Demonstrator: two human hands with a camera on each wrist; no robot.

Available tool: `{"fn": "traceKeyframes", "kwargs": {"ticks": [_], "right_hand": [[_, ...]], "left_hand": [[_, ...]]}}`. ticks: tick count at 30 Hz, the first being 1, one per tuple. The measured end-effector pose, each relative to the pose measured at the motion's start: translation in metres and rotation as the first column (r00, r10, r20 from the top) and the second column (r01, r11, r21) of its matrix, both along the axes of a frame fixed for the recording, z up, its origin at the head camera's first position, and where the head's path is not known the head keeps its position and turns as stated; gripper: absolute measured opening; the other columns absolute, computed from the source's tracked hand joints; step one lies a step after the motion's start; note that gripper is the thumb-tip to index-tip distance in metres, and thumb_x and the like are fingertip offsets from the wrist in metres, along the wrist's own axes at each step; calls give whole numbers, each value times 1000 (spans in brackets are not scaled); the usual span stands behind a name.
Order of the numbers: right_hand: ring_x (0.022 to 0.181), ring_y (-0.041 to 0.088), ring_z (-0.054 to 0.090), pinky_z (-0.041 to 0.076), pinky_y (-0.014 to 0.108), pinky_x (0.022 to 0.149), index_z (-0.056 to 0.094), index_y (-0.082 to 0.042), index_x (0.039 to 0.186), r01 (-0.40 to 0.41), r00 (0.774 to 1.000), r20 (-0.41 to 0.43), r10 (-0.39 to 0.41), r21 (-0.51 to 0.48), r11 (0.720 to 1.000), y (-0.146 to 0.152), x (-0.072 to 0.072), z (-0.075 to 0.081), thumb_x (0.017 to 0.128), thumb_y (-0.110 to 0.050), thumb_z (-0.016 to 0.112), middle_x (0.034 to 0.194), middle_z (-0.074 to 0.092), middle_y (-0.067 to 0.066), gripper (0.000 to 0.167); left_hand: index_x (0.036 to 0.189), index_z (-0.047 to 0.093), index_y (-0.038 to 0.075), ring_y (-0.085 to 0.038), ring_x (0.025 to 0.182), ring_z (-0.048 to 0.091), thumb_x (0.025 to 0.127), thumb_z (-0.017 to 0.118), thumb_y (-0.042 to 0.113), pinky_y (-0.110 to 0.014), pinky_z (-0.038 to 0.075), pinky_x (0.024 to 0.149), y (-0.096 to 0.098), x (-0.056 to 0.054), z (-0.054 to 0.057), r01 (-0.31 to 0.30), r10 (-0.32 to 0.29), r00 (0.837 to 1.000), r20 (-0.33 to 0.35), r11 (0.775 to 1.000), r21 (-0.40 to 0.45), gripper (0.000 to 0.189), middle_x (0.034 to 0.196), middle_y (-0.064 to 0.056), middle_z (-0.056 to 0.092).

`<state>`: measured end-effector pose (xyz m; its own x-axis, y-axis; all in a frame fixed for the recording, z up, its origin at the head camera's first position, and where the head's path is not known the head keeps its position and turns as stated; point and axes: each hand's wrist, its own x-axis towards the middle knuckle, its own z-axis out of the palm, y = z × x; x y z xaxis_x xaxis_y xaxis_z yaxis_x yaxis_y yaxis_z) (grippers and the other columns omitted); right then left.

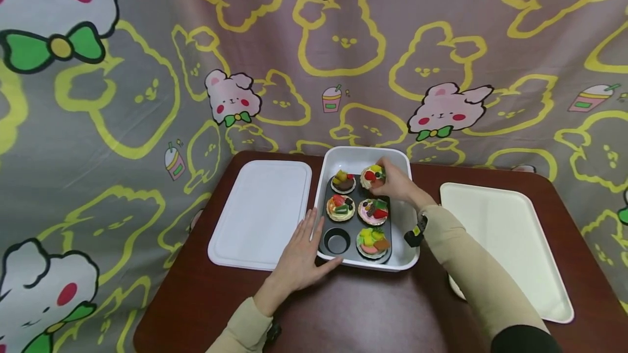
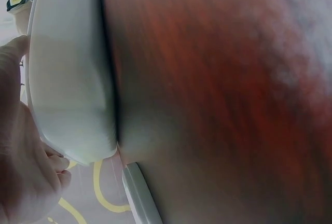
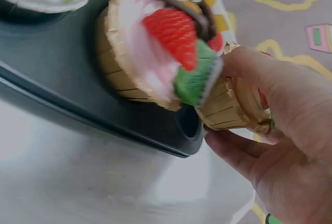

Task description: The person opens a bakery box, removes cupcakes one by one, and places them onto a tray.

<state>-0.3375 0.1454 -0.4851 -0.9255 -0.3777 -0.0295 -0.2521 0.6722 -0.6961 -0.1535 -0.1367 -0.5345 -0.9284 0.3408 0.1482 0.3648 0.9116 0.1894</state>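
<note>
Right hand: fingers and thumb curled round a toy cupcake, pinching its ribbed tan cup. In the right wrist view the fingers wrap that cup from below and the thumb lies over its top; the cup sits tilted, above an empty well at the corner of the dark muffin pan. Just beside it, touching or nearly so, a pink-frosted cupcake with a strawberry slice and a green piece.

The held cupcake is at the far right corner of the muffin pan, which lies inside a white bin. Other wells in the head view: chocolate cupcake far left, fruit-topped cupcake middle left, the pink-frosted one middle right, a green-and-orange cupcake near right. Near left well holds nothing.

Left hand: fingers straight, gripping nothing, palm down on the table, fingertips against the bin's near left corner. Left wrist view shows the bin's white wall right beside the hand; much blur otherwise.

Dark brown table carries all this. White lid left of the bin, near the table's left edge; cream tray toward the right edge, partly under the right sleeve. Cartoon rabbit-print cloth hangs behind.
</note>
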Motion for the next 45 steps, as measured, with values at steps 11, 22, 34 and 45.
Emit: {"fn": "traceKeyframes", "kwargs": {"ticks": [11, 22, 34, 45], "right_hand": [[124, 36, 53, 44, 55, 105, 42, -12, 149, 132, 982, 167, -89, -266, 955, 27, 14, 4, 85, -32, 81, 137, 56, 21, 78], [103, 3, 61, 51, 15, 84, 35, -11, 149, 209, 974, 177, -145, -429, 879, 58, 40, 6, 89, -29, 76, 139, 57, 26, 75], [96, -5, 63, 53, 12, 80, 38, -9, 138, 214, 977, 101, -189, -479, 852, 114, 74, 6, 91, -18, 73, 114, 63, -10, 59], [89, -6, 67, 53, 9, 74, 45, -21, 128, 243, 969, 130, -209, -640, 729, 181, 101, -12, 90, 4, 68, 101, 72, -21, 51]], "left_hand": [[160, 22, 9, -23, 158, 7, 86, 36, 85, -44, 22, 127, 2, 2, 2, 3, -4, 999, 35, 1000, 31, 107, 170, -9, 1], [160, 20, 10, -23, 158, 5, 87, 35, 84, -44, 21, 127, 4, 1, 0, 10, -12, 999, 31, 999, 44, 105, 170, -9, 0], [161, 18, 11, -21, 158, 1, 87, 36, 84, -43, 19, 127, 2, 1, 1, 2, -5, 999, 52, 999, 50, 106, 171, -7, -4], [160, 19, 10, -21, 158, 3, 85, 34, 86, -44, 20, 127, 2, 2, 0, -7, 5, 999, 52, 999, 50, 108, 171, -8, -2]]}}
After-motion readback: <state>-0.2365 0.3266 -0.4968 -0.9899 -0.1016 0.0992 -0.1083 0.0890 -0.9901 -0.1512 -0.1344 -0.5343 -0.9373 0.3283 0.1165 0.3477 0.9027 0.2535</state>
